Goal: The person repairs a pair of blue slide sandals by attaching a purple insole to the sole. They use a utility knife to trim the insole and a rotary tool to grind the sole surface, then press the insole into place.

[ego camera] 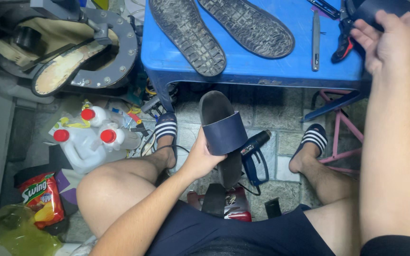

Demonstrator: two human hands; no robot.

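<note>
Left hand (200,159) grip holding navy slide sandal (221,128) upright | right hand (395,40) grip holding dark strap piece (380,8)

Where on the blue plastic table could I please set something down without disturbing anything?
The blue plastic table is bare along its front edge, between the two worn black rubber soles and the slim grey metal tool. Its right corner is crowded by red-handled pliers and the right hand.

The left hand (200,159) is reaching forward between the bare knees, fingers curling closed in a grip, forearm angling up from lower left. The right hand (391,40) is extending far forward, raised, fingers bending closed, forearm running straight.
</note>
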